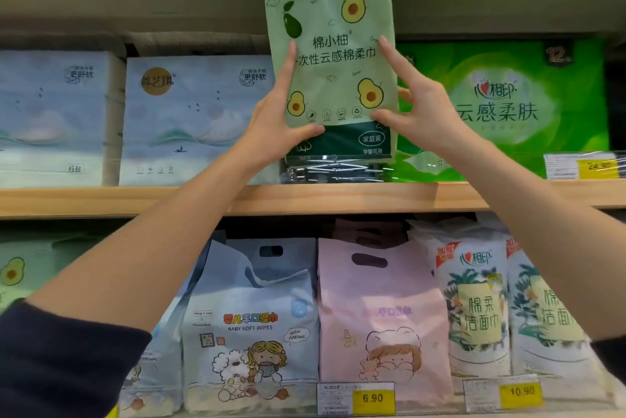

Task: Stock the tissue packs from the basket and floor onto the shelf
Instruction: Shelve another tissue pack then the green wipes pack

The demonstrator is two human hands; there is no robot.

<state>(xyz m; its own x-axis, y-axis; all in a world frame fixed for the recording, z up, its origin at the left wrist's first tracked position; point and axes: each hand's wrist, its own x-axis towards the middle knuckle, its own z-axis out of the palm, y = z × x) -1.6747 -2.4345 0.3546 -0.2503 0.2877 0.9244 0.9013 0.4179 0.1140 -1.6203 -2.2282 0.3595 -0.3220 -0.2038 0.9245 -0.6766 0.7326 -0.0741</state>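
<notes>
Hands clasp one avocado tissue pack from either side, just above the wooden shelf board, about midway along it. The left hand has its thumb laid across the lower front of the pack and its index finger straight up along the pack's left edge. Its other fingers are hidden behind the pack. The right hand mirrors it: thumb pressed on the lower front, index finger stretched up the right edge, the remaining fingers curled round the pack's far side. The pack stands upright, leaning slightly. Its dark green bottom band sits over some clear, shiny plastic that lies on the shelf board. Whether the pack rests on this plastic I cannot tell.

On the shelf board to the left stand two pale blue tissue packs. On its right stands a bright green pack, with a yellow price tag at the board's front edge. Below the shelf board sit a blue baby wipes bag, a pink bag and white cotton towel bags. Two yellow price labels stand in front of these bags. Far left below the board, another avocado-printed pack shows partly. A dark sleeve covers the left upper arm.
</notes>
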